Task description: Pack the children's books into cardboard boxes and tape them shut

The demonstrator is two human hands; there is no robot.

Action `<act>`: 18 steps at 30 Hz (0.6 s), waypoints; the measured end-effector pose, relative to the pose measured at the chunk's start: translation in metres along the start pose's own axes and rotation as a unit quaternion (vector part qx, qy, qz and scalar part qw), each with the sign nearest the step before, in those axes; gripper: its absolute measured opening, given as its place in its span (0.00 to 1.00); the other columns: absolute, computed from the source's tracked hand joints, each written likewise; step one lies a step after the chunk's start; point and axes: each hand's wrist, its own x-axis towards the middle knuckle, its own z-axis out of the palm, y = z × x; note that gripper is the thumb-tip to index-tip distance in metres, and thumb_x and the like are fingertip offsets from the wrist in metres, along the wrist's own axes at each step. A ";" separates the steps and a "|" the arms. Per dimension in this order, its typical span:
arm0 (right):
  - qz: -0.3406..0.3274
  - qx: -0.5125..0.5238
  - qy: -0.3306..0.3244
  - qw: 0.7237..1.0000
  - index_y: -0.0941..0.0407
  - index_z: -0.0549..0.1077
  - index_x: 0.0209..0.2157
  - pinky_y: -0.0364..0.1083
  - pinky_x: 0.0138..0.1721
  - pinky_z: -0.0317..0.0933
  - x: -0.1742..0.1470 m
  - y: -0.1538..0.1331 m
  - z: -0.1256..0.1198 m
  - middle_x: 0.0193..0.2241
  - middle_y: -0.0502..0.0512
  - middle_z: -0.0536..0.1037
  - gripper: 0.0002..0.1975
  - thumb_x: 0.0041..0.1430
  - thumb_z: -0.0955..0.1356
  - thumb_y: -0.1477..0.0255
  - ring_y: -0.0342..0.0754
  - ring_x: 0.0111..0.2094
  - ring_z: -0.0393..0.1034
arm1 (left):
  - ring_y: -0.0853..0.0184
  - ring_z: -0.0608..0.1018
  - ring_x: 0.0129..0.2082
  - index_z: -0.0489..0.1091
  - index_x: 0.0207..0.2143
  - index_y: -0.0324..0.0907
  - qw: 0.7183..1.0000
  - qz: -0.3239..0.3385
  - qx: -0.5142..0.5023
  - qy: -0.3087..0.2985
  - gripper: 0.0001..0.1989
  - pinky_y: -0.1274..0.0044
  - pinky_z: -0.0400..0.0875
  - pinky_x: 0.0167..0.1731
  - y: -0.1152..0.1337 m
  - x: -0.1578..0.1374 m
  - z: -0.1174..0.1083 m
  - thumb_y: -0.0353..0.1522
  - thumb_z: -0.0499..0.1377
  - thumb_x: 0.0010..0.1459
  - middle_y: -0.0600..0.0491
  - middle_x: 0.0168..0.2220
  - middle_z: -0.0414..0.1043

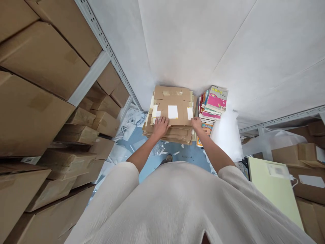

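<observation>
From my end of the feed, far left, I see cardboard boxes [43,51] packed on a grey metal shelf [88,78]. Beside it, white scraps [124,135] litter the blue floor [145,173].

Next comes the left hand [160,126], laid over the near edge of the top flattened carton [173,100] with its fingers apart. That carton lies flat on a stack of flattened cardboard [175,135] against the wall, its white label [173,112] facing up. At its near right corner, the right hand [196,124] has its fingers curled in and seems to pinch the cardboard; I can't see under the edge.

I'd judge the piling to be well along: many layers already lie together, and the top one sits over them. What looks left is neatness, as lower layers jut out unevenly at the front and sides.

Just right of the stack stand piled books [209,112], then white sheeting [225,135]. Farther right, I see a pale green panel [275,193] and more boxes [289,154].
</observation>
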 end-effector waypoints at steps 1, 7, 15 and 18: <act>0.012 0.001 0.013 1.000 0.53 0.83 0.47 0.55 0.56 0.72 0.003 -0.003 -0.002 0.40 0.57 0.86 0.22 0.52 0.69 0.62 0.59 0.47 0.78 | 0.42 0.61 0.82 0.72 0.73 0.48 1.000 0.001 0.000 0.002 0.30 0.47 0.39 0.83 0.002 0.000 -0.003 0.41 0.59 0.72 0.37 0.78 0.67; 0.010 0.072 -0.018 0.997 0.54 0.82 0.36 0.51 0.48 0.72 0.013 -0.025 -0.009 0.32 0.54 0.83 0.13 0.49 0.72 0.65 0.56 0.41 0.77 | 0.44 0.60 0.82 0.71 0.75 0.46 0.999 0.003 0.031 0.013 0.30 0.49 0.40 0.83 0.005 -0.004 -0.013 0.42 0.56 0.75 0.37 0.79 0.66; -0.069 0.147 -0.084 0.983 0.54 0.81 0.36 0.50 0.47 0.71 0.012 -0.038 -0.011 0.35 0.54 0.85 0.14 0.49 0.73 0.62 0.54 0.41 0.76 | 0.46 0.63 0.82 0.64 0.80 0.39 0.978 0.008 0.206 -0.008 0.32 0.52 0.48 0.82 0.011 -0.013 -0.021 0.40 0.46 0.81 0.36 0.80 0.63; -0.104 0.157 -0.089 0.978 0.54 0.81 0.37 0.51 0.48 0.71 0.011 -0.037 -0.013 0.35 0.54 0.85 0.15 0.51 0.74 0.60 0.54 0.41 0.76 | 0.47 0.63 0.82 0.65 0.80 0.40 0.974 0.018 0.227 0.005 0.31 0.52 0.47 0.83 0.015 -0.015 -0.023 0.39 0.47 0.81 0.37 0.81 0.62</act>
